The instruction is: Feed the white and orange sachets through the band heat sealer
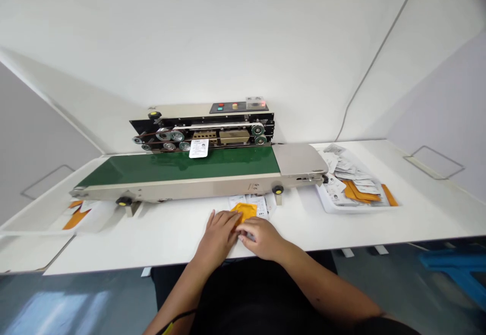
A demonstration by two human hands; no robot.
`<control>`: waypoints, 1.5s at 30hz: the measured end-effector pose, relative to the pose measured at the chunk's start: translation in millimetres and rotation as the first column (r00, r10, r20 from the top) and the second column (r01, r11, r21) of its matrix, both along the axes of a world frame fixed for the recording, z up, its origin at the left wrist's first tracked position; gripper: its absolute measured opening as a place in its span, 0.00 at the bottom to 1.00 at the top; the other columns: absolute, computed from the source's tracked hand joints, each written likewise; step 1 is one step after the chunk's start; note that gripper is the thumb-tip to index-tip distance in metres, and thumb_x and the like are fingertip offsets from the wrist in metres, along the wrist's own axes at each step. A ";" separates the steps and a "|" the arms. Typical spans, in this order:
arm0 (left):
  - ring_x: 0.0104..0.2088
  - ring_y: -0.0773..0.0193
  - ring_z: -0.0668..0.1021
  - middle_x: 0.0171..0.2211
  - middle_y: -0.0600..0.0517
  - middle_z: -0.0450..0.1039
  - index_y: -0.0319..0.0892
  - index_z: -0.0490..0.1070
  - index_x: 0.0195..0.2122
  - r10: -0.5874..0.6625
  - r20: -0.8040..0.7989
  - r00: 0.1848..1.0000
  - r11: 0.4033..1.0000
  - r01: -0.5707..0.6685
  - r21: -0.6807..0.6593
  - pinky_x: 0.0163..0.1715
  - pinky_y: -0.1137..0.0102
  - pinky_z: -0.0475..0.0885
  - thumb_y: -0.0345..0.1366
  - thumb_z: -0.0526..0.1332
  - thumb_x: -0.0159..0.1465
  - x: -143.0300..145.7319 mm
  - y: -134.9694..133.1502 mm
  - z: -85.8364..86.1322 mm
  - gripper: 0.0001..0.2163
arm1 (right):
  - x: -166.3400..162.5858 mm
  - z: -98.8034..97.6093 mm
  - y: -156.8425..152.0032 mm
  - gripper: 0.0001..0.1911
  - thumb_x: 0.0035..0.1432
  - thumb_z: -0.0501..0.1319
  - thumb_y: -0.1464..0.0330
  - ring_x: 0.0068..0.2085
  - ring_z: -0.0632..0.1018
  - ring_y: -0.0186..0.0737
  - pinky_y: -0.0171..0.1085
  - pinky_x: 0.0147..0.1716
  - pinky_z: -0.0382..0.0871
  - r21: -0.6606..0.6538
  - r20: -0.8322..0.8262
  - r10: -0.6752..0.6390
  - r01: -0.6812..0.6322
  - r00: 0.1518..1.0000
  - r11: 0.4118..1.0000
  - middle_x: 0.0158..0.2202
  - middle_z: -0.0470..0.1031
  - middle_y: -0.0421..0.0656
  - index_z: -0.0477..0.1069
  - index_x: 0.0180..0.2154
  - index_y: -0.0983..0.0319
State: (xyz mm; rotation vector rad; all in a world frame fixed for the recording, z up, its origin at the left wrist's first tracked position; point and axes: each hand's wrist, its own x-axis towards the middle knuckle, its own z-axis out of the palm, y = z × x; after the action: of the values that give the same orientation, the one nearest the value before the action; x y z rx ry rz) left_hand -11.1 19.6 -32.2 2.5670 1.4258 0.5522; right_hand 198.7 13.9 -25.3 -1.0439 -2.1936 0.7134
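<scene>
My left hand (217,235) and my right hand (261,238) meet at the table's front, both gripping an orange foil pouch (244,211). Its lower part is hidden by my fingers. A white printed paper (245,233) shows beneath my right hand's fingers. Several white printed sachets (258,205) lie just behind my hands, partly under the pouch. Farther back stands a band sealer with a green conveyor belt (178,168), its long beige side rail (178,189) running just behind those sachets. A white printed sachet (199,148) stands upright at its sealing wheels.
A loose pile of white printed sachets and orange pouches (351,183) lies on a white sheet to the right of the sealer. More orange and white pieces (76,215) lie at the left. The white table (114,251) ends in a front edge, with a blue object (455,269) on the floor at right.
</scene>
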 end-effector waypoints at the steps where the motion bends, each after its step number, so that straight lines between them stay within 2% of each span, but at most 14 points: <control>1: 0.63 0.50 0.72 0.62 0.46 0.72 0.51 0.69 0.64 -0.008 -0.008 1.000 1.000 0.008 0.002 0.70 0.42 0.52 0.31 0.60 0.70 -0.2 0.1 0.1 0.21 | -0.3 0.3 0.1 0.11 0.62 0.64 0.72 0.40 0.79 0.42 0.39 0.44 0.70 0.000 0.007 0.006 -0.006 1.000 1.000 0.38 0.81 0.41 0.79 0.45 0.57; 4: 0.70 0.46 0.62 0.69 0.47 0.65 0.49 0.71 0.60 -0.030 -0.028 0.999 0.999 0.029 -0.012 0.69 0.41 0.55 0.32 0.61 0.70 -0.9 1.9 -2.4 0.17 | -1.1 0.2 0.1 0.10 0.62 0.64 0.71 0.40 0.79 0.42 0.38 0.43 0.70 0.009 0.015 0.019 -0.019 1.000 1.000 0.38 0.81 0.41 0.79 0.45 0.56; 6: 0.72 0.47 0.60 0.70 0.48 0.63 0.49 0.69 0.62 -0.049 -0.030 0.998 0.998 0.048 -0.040 0.69 0.41 0.55 0.32 0.60 0.71 -0.7 3.2 -4.3 0.18 | -1.1 -0.5 -0.1 0.10 0.62 0.64 0.71 0.39 0.78 0.42 0.38 0.42 0.70 0.018 0.011 0.021 -0.021 1.000 1.000 0.38 0.81 0.41 0.78 0.45 0.57; 9: 0.70 0.48 0.65 0.67 0.46 0.68 0.48 0.61 0.68 -0.042 -0.020 0.999 0.997 0.040 -0.072 0.70 0.40 0.52 0.31 0.60 0.71 0.0 3.8 -4.2 0.25 | -0.7 -1.2 -0.4 0.09 0.62 0.64 0.71 0.39 0.78 0.42 0.39 0.42 0.70 0.022 -0.004 0.015 -0.015 1.000 1.000 0.37 0.81 0.41 0.79 0.45 0.57; 11: 0.67 0.49 0.68 0.65 0.45 0.70 0.48 0.62 0.68 -0.028 -0.001 1.000 0.997 0.028 -0.071 0.70 0.40 0.52 0.31 0.60 0.71 0.1 3.4 -2.7 0.24 | -0.2 -1.1 -0.6 0.10 0.62 0.63 0.71 0.38 0.78 0.41 0.38 0.42 0.70 0.018 -0.023 0.008 -0.007 1.000 1.000 0.36 0.80 0.41 0.79 0.45 0.57; 15: 0.61 0.52 0.75 0.60 0.47 0.76 0.50 0.71 0.61 -0.025 0.054 0.998 0.999 0.026 -0.026 0.70 0.42 0.53 0.31 0.58 0.72 -1.5 1.9 -0.9 0.18 | 0.8 -1.7 -0.6 0.10 0.62 0.63 0.72 0.38 0.78 0.40 0.38 0.41 0.70 0.011 -0.077 -0.011 0.012 0.997 1.000 0.36 0.80 0.41 0.79 0.44 0.56; 21: 0.53 0.53 0.80 0.52 0.47 0.81 0.48 0.76 0.56 -0.033 0.110 0.993 0.998 0.028 0.049 0.67 0.44 0.58 0.34 0.60 0.72 -1.5 -0.2 1.1 0.13 | 1.3 -5.2 -0.1 0.09 0.64 0.61 0.72 0.36 0.77 0.39 0.38 0.41 0.70 0.026 -0.172 -0.031 0.036 0.985 0.999 0.35 0.79 0.40 0.79 0.43 0.56; 26: 0.50 0.54 0.81 0.49 0.48 0.82 0.47 0.77 0.53 -0.037 0.108 0.993 0.996 0.027 0.087 0.66 0.45 0.59 0.34 0.58 0.73 -0.9 -4.0 5.0 0.11 | 0.4 -6.0 0.4 0.09 0.63 0.61 0.73 0.36 0.77 0.40 0.39 0.40 0.70 0.040 -0.186 -0.035 0.043 0.982 0.998 0.33 0.79 0.40 0.79 0.42 0.56; 31: 0.45 0.55 0.81 0.44 0.48 0.82 0.46 0.80 0.41 -0.004 0.101 0.995 0.987 -0.012 0.160 0.59 0.51 0.67 0.33 0.53 0.75 -5.4 -8.1 0.7 0.14 | 0.2 -9.8 1.8 0.10 0.64 0.61 0.72 0.37 0.78 0.42 0.41 0.42 0.72 0.092 -0.247 -0.068 0.093 0.967 0.991 0.35 0.79 0.42 0.78 0.44 0.57; 33: 0.52 0.51 0.79 0.54 0.45 0.79 0.46 0.79 0.48 0.020 0.089 0.996 0.986 -0.035 0.162 0.60 0.51 0.68 0.37 0.57 0.74 -5.4 -7.1 -2.3 0.10 | 0.1 -11.8 2.4 0.10 0.64 0.60 0.72 0.38 0.77 0.43 0.42 0.42 0.72 0.106 -0.245 -0.080 0.109 0.966 0.988 0.35 0.79 0.43 0.78 0.44 0.57; 35: 0.62 0.47 0.73 0.65 0.44 0.71 0.46 0.71 0.62 0.023 0.048 0.999 0.992 -0.029 0.126 0.64 0.49 0.65 0.42 0.63 0.70 -4.1 -4.4 -5.1 0.20 | -0.4 -12.9 2.7 0.10 0.63 0.60 0.72 0.38 0.77 0.43 0.43 0.43 0.72 0.113 -0.236 -0.080 0.109 0.968 0.988 0.35 0.79 0.43 0.78 0.44 0.58; 37: 0.68 0.46 0.68 0.69 0.44 0.66 0.46 0.61 0.70 0.010 -0.002 1.000 0.998 -0.010 0.069 0.67 0.46 0.60 0.43 0.65 0.69 -2.7 -1.4 -7.3 0.30 | -0.8 -12.5 2.8 0.11 0.63 0.61 0.73 0.39 0.77 0.43 0.43 0.44 0.72 0.114 -0.233 -0.077 0.106 0.969 0.988 0.34 0.79 0.43 0.78 0.45 0.58; 41: 0.67 0.49 0.70 0.66 0.48 0.70 0.52 0.66 0.67 0.002 -0.024 1.000 0.999 -0.001 0.034 0.68 0.45 0.58 0.38 0.61 0.72 -3.3 1.7 -8.9 0.22 | -0.6 -6.6 1.7 0.11 0.63 0.60 0.73 0.38 0.77 0.42 0.43 0.44 0.73 0.099 -0.254 -0.080 0.108 0.964 0.989 0.35 0.79 0.43 0.78 0.44 0.58; 45: 0.60 0.48 0.76 0.60 0.48 0.77 0.51 0.71 0.64 -0.013 0.050 0.999 0.991 0.006 0.130 0.62 0.47 0.69 0.35 0.60 0.73 -7.4 -0.3 -8.7 0.19 | 1.4 -4.8 0.1 0.10 0.65 0.59 0.72 0.39 0.77 0.43 0.43 0.43 0.74 0.105 -0.324 -0.130 0.172 0.937 0.979 0.35 0.78 0.44 0.78 0.44 0.58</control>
State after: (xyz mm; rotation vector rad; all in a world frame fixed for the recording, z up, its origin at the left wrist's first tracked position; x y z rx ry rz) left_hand -18.5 19.3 -40.9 2.6363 1.4045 0.7268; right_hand 200.1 14.0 -30.2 -0.9463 -1.8377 0.6095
